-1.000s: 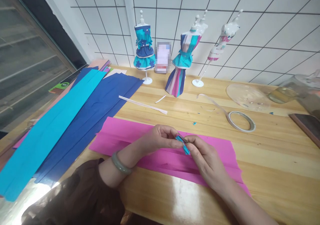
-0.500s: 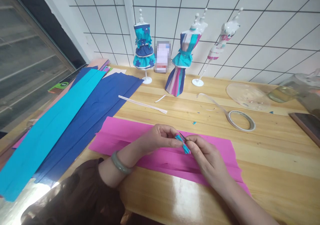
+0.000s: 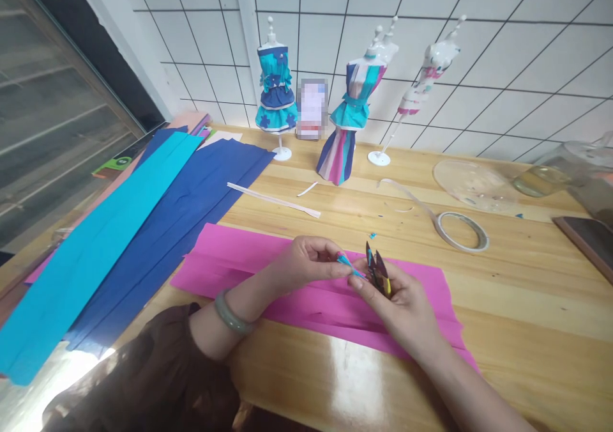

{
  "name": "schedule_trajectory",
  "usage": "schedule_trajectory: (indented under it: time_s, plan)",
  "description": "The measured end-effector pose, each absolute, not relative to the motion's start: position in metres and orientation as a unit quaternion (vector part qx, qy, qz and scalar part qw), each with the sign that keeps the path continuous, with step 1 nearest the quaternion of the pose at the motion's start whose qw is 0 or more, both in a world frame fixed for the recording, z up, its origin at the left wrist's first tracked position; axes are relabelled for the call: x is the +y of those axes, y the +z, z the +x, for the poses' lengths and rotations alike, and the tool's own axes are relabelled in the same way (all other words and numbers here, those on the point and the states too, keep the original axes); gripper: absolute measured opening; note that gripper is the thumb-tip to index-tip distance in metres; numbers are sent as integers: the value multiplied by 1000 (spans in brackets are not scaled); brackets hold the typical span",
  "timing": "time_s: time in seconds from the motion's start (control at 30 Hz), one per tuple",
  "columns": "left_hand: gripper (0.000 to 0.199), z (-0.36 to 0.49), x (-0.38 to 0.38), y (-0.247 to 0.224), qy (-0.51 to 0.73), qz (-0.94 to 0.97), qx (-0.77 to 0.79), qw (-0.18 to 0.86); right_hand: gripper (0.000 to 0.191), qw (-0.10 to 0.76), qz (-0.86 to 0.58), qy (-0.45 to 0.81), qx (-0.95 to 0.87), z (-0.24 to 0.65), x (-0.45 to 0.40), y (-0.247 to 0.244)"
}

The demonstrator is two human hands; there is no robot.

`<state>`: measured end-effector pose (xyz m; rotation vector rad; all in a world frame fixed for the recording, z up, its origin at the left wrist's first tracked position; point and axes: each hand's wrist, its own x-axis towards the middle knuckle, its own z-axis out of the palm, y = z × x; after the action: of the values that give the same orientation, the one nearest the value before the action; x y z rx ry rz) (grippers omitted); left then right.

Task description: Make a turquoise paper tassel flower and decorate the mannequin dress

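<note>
My left hand (image 3: 316, 259) pinches a small turquoise and pink paper piece (image 3: 345, 262) between thumb and fingers. Close beside it on the right, my right hand (image 3: 402, 294) holds small dark scissors (image 3: 378, 267) with yellow on the handle, their blades pointing up and apart. The right thumb and a fingertip are also at the lower end of the paper piece. Both hands are above a wide pink crepe paper strip (image 3: 230, 246) lying on the wooden table (image 3: 527, 317).
Turquoise paper (image 3: 143, 195) overlaps dark blue paper (image 3: 211, 176) at left. Paper-dressed mannequins (image 3: 276, 100) and a phone (image 3: 312, 109) stand at the back. A tape roll (image 3: 462, 232), a clear plate (image 3: 472, 183) and a glass vessel (image 3: 543, 179) are at right.
The scissors in my right hand have turned so their blades point up and show apart. The small paper piece has tilted flatter, and the right fingertips have come to its lower end.
</note>
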<state>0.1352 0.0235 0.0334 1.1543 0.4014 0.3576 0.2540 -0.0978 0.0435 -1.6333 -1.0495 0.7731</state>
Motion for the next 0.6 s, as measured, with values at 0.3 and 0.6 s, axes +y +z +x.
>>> schedule_trajectory:
  time_s: [0.3, 0.6]
  plan:
    - [20, 135, 24, 28, 163, 594, 166, 770, 20, 437, -697, 269, -500, 263, -99, 46]
    - [26, 133, 23, 31, 241, 872, 96, 415, 13, 312, -664, 164, -660, 281, -97, 38]
